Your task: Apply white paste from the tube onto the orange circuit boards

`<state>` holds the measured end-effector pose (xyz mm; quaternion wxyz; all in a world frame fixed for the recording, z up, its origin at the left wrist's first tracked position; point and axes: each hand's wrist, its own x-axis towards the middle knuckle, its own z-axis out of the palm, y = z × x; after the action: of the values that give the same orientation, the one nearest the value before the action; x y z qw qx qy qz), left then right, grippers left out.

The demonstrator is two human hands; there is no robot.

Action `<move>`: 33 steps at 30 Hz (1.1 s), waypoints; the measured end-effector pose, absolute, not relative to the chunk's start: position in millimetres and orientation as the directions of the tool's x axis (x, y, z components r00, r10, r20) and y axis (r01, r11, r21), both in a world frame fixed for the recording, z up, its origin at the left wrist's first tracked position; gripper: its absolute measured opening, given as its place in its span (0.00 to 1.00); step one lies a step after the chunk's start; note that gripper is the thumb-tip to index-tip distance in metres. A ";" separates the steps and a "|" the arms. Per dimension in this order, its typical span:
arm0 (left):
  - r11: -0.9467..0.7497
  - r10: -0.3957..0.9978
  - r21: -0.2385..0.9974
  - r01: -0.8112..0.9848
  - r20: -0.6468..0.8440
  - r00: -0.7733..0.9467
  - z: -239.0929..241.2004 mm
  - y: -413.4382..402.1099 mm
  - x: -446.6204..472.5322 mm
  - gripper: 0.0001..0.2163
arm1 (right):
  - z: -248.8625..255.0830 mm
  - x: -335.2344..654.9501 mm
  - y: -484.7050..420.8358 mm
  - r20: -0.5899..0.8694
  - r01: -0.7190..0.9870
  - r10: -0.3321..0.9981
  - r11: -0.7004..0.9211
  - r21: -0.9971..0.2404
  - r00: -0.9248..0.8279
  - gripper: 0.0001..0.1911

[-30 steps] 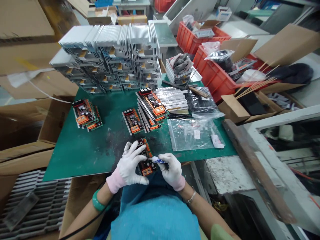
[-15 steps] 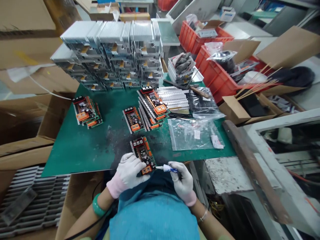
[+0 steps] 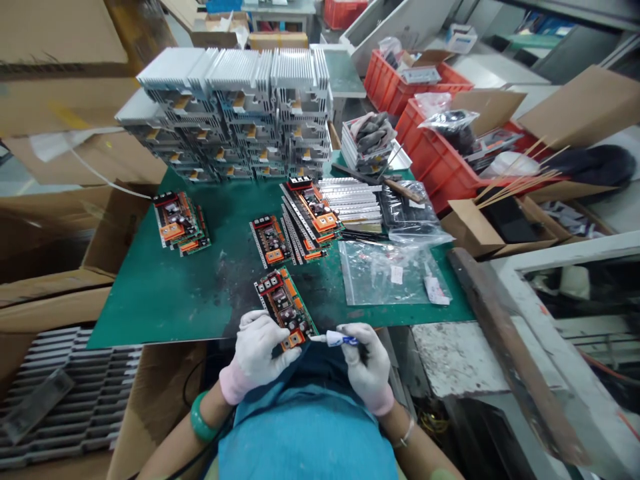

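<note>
Head | left hand (image 3: 261, 347) grips board (image 3: 286, 303), axis diagonal | right hand (image 3: 369, 363) pinches tube (image 3: 337, 339), pointing left

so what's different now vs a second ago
The left hand has drawn back toward the person to the near end of the circuit board, uncovering its far end. The right hand has moved right and nearer, bringing the nozzle of its tube from mid-board to the near right corner. The other boards stayed put.
</note>
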<state>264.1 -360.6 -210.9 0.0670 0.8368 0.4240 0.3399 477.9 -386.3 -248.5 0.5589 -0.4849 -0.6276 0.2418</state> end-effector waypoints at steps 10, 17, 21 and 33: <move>-0.657 0.716 0.331 0.677 0.555 0.423 -206.2 -363.3 259.0 0.11 | -244.4 479.8 -374.8 0.632 0.444 0.775 0.574 -0.688 -0.023 0.09; -0.629 0.696 0.221 0.745 0.587 0.414 -206.3 -360.3 250.7 0.12 | -253.1 474.5 -368.0 0.417 0.302 0.894 0.356 -0.884 0.165 0.06; -0.421 0.820 0.185 0.888 0.495 0.286 -198.6 -339.3 226.0 0.15 | -267.3 478.4 -351.9 -0.005 -0.009 0.902 -0.002 -1.000 0.431 0.15; 0.155 0.967 0.168 0.974 0.176 -0.185 -190.0 -239.9 175.0 0.14 | -269.3 482.9 -335.6 -0.161 -0.185 0.910 -0.096 -0.978 0.381 0.26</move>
<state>175.0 -239.9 -190.0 -0.0136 0.6384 0.7599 0.1217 482.9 -335.6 -269.3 0.5952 -0.5799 -0.3128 0.4600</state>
